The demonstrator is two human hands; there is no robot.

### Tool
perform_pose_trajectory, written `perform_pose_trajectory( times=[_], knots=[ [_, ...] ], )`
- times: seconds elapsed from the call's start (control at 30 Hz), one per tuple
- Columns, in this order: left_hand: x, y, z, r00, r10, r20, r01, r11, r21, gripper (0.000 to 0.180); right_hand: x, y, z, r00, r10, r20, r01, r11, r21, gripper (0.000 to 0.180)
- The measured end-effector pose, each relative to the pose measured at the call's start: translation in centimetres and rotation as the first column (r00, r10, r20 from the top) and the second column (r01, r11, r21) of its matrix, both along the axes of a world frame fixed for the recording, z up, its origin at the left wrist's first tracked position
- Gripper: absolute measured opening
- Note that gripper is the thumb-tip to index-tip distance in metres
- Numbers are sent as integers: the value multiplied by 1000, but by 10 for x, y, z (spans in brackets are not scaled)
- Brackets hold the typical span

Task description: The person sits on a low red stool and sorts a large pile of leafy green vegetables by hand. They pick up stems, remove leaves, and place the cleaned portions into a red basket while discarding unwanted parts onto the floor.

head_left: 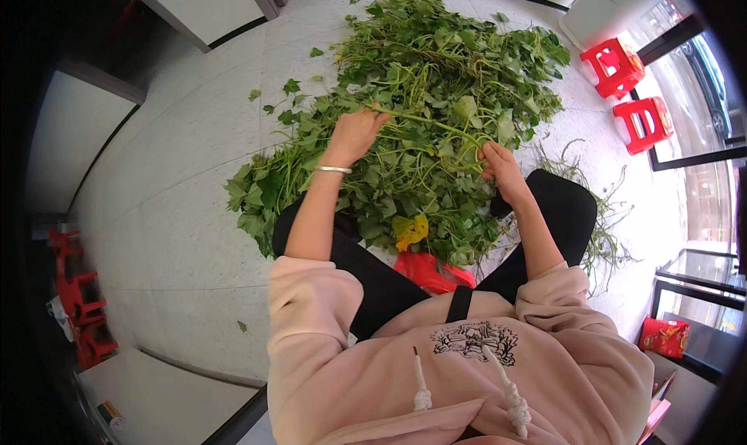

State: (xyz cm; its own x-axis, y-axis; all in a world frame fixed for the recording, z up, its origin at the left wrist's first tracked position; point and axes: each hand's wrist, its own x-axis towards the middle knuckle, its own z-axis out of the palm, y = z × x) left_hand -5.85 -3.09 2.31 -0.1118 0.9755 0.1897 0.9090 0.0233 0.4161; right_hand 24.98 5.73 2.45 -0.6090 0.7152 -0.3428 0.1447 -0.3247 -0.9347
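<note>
A long green vine stem (433,122) is stretched between my two hands, above a big heap of leafy green vines (436,71) on the floor. My left hand (356,135), with a pale bracelet at the wrist, pinches the stem's left end. Closed on the other end is my right hand (503,169), lower and nearer to me. Leaves on the heap hide part of the stem's ends. A yellow leaf (410,231) lies at the heap's near edge, beside a red plastic bag (433,274) between my legs.
Thin stripped stems (607,239) are scattered right of my right knee. Two red stools (643,124) stand by the glass door at right. More red stools (82,309) are at far left. A white table (167,398) stands at lower left. Loose leaves (291,86) dot the tiled floor.
</note>
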Motion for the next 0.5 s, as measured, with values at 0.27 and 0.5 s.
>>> perform_pose_trajectory(
  times=[0.27, 0.5],
  knots=[
    [-85, -34, -17, 803, 567, 185, -585, 809, 61, 30, 52, 45, 31, 965, -252, -69, 257, 963, 86, 26],
    [7, 2, -22, 916, 280, -287, -241, 957, 163, 89, 11, 31, 31, 968, -98, -232, 85, 994, -66, 26]
  ],
)
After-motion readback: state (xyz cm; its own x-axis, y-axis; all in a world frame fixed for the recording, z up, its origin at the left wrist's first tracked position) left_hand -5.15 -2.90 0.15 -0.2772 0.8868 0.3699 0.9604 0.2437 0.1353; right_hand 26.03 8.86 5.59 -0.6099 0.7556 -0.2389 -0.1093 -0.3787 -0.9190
